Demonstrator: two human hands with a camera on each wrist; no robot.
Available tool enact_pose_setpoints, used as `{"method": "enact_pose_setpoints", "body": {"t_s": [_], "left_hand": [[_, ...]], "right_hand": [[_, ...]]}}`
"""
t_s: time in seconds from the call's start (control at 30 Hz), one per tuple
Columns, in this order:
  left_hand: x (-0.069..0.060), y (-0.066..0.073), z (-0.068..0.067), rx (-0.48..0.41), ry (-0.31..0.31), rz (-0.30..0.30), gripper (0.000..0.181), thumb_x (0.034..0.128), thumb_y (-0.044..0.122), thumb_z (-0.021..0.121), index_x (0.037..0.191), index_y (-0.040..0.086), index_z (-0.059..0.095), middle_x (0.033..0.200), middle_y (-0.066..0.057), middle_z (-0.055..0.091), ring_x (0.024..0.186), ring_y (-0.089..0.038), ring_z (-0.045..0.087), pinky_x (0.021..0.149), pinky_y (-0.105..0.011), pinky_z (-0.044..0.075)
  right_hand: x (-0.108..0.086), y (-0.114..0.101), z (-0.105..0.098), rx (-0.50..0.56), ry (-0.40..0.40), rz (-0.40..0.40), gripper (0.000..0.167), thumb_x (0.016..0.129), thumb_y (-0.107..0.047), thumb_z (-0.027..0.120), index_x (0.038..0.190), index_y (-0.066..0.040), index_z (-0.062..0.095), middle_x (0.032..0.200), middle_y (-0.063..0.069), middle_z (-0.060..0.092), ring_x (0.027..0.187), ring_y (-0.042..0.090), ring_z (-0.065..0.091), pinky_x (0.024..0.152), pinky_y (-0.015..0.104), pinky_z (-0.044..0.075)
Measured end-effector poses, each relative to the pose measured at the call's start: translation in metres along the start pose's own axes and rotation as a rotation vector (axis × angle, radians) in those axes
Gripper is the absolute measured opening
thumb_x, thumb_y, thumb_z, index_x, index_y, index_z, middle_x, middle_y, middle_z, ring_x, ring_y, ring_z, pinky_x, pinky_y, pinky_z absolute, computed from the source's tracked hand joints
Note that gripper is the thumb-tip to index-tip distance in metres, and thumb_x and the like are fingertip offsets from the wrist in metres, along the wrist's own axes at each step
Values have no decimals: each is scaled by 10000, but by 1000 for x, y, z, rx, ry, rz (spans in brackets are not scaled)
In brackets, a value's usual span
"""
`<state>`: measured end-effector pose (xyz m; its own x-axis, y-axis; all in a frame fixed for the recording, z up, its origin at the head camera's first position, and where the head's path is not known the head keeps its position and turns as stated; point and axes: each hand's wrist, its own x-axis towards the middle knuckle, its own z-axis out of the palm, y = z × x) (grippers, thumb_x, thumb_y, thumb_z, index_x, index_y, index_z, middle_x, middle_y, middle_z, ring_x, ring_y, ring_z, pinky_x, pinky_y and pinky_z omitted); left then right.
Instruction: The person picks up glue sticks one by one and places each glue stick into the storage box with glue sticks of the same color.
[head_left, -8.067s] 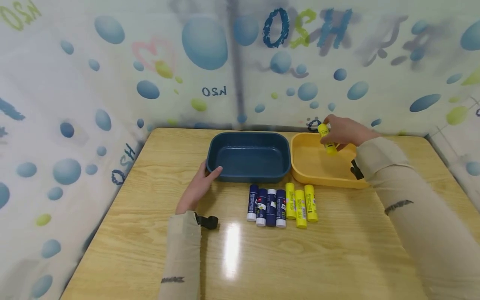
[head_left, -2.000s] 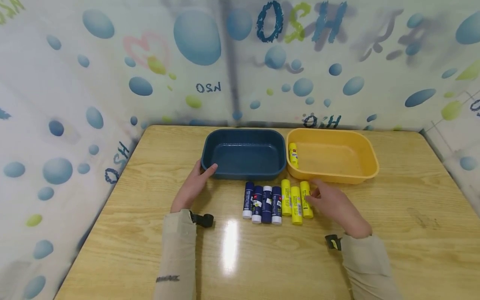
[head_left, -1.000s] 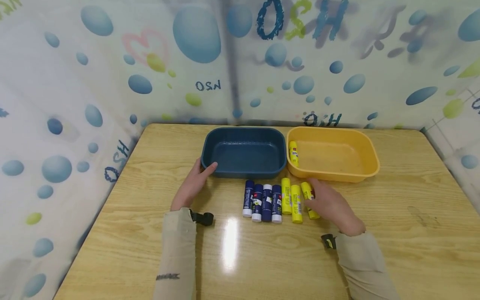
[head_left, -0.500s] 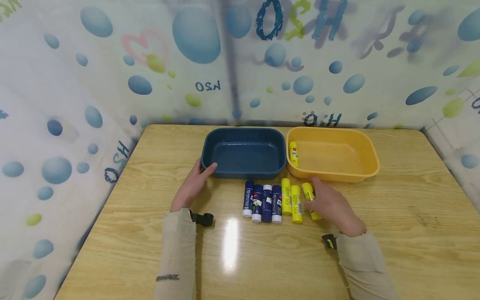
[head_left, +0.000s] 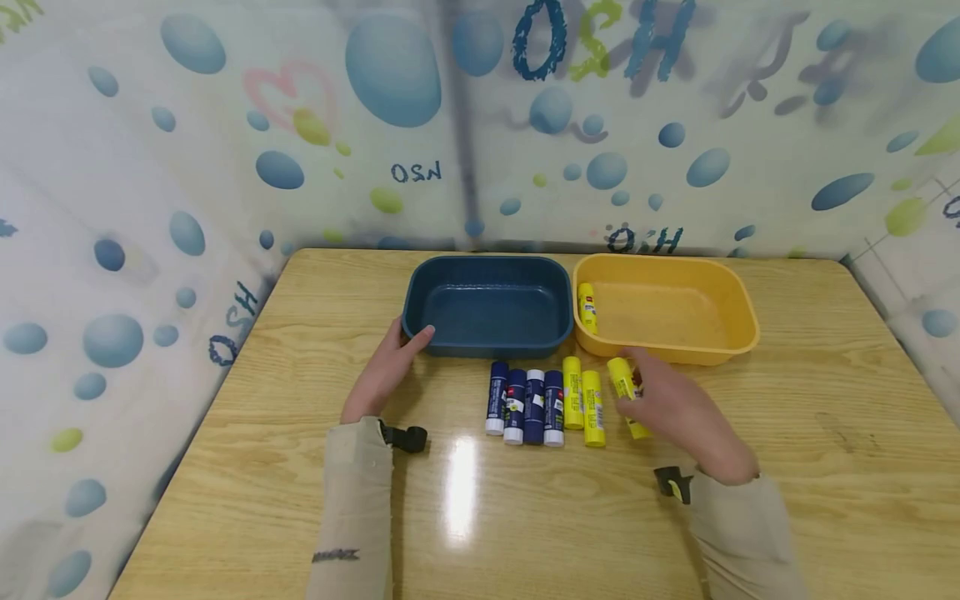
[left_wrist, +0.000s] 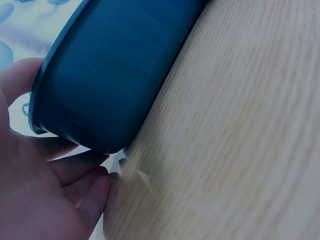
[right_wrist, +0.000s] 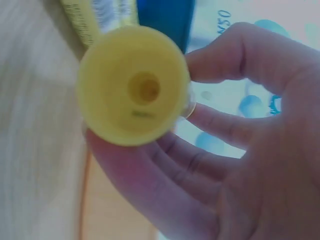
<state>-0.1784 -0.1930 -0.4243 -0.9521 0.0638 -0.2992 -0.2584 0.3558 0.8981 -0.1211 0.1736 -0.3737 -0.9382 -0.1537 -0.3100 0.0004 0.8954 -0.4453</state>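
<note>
My left hand [head_left: 384,372] holds the near left corner of a dark blue plastic bin [head_left: 487,348], thumb over its rim. In the left wrist view the fingers [left_wrist: 80,167] lie against the bin's outer wall [left_wrist: 110,80]. My right hand [head_left: 681,410] grips a yellow glue stick [head_left: 622,377] between thumb and fingers, slightly tilted, just right of the row. Its round end [right_wrist: 125,85] faces the right wrist camera. Two yellow glue sticks [head_left: 593,408] and several dark blue ones [head_left: 534,408] lie side by side to its left.
A yellow bin [head_left: 678,353] stands against the blue bin's right side, with one yellow glue stick [head_left: 587,309] along its left wall. Both stand on a wooden table [head_left: 480,517] near its back edge. A patterned wall covering [head_left: 315,217] rises behind.
Earlier my right hand held a yellow glue stick over the yellow bin; one now lies there. The right hand has since gripped another and shifted it right. The left hand stays on the blue bin.
</note>
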Motion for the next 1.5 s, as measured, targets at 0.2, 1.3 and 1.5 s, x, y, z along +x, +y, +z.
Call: {"method": "enact_pose_setpoints", "body": {"t_s": [0.2, 1.3, 1.5], "left_hand": [[0, 0, 0, -8, 6, 14, 784, 834, 568, 485, 1436, 273, 80, 1464, 55, 130, 1321, -115, 115, 1053, -413, 156], [0, -1, 0, -3, 8, 19, 811, 813, 601, 486, 1436, 272, 85, 1464, 47, 141, 1322, -130, 124, 1047, -428, 165], [-1, -1, 0, -4, 7, 24, 849, 788, 631, 491, 1437, 264, 86, 1465, 43, 142, 1321, -128, 126, 1048, -423, 165]], "right_hand": [[-3, -3, -14, 14, 31, -48, 658, 783, -211, 633, 1333, -47, 311, 1083, 159, 515, 827, 250, 485, 628, 334, 431], [28, -14, -92, -128, 129, -171, 599, 792, -156, 576, 1322, -58, 316, 1020, 199, 525, 708, 239, 516, 525, 318, 425], [33, -15, -94, -148, 106, -176, 591, 791, -159, 576, 1307, -52, 309, 1030, 210, 524, 640, 212, 508, 508, 314, 411]]}}
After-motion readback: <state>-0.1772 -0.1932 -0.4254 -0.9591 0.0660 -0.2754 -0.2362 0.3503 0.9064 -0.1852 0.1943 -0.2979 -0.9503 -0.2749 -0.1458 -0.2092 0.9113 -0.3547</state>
